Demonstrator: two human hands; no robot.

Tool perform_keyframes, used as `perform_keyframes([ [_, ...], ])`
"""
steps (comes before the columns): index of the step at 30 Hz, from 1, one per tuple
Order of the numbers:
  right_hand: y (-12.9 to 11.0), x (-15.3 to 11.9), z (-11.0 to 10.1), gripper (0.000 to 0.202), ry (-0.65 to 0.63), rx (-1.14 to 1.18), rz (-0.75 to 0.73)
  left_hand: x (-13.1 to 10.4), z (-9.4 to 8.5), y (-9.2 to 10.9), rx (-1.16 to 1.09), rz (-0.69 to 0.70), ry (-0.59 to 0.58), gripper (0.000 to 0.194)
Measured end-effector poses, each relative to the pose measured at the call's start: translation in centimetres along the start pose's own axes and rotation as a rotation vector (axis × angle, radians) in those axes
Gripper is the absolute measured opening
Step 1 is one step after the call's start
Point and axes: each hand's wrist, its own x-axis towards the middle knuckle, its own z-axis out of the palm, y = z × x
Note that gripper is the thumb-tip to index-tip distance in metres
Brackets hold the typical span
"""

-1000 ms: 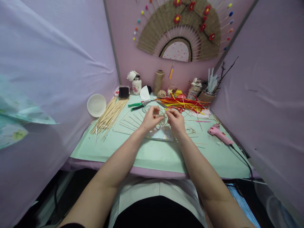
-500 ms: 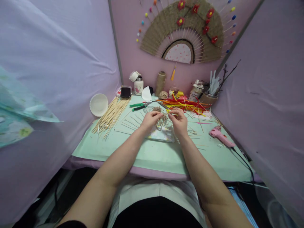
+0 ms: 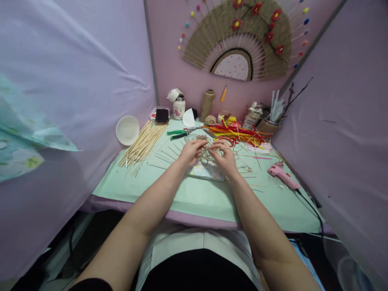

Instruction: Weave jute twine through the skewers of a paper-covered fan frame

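My left hand (image 3: 192, 151) and my right hand (image 3: 223, 155) meet over the middle of the table, fingertips almost touching. Both pinch at a tangle of brown twine (image 3: 207, 157) whose loops hang between them. Under the twine lies a flat floral-patterned base (image 3: 206, 171), with thin sticks (image 3: 163, 157) fanning outward from around it. The fingers hide exactly which strand each hand grips.
Bamboo sticks (image 3: 144, 143) and a white bowl (image 3: 127, 130) are at the left. Green-handled pliers (image 3: 177, 132) lie behind my hands, beside red and yellow pipe cleaners (image 3: 239, 134). A pink glue gun (image 3: 283, 176) with a cord rests on the right.
My right hand has moved left and slightly down, closing the gap to my left hand. The yellow bit near its fingertips no longer shows. The view has shifted slightly.
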Motion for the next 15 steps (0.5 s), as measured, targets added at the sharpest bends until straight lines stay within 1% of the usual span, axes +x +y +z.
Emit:
perform_keyframes([
  [6, 0.1, 0.2, 0.2, 0.019, -0.081, 0.217, 0.175, 0.2, -0.4, 0.5, -0.122, -0.132, -0.073, 0.014],
  [9, 0.4, 0.2, 0.3, 0.023, -0.099, 0.296, 0.274, 0.0, -0.4, 0.6, -0.129, -0.175, -0.166, 0.015],
  [12, 0.9, 0.2, 0.2, 0.023, -0.081, 0.386, 0.339, -0.5, -0.2, 0.4, -0.026, -0.178, -0.269, 0.018],
  [14, 1.2, 0.3, 0.1, 0.022, -0.055, 0.420, 0.372, -0.7, 0.0, 0.1, 0.087, -0.155, -0.294, 0.022],
  [15, 1.5, 0.3, 0.1, 0.022, -0.036, 0.422, 0.393, -0.7, 0.1, 0.0, 0.138, -0.132, -0.286, 0.025],
])
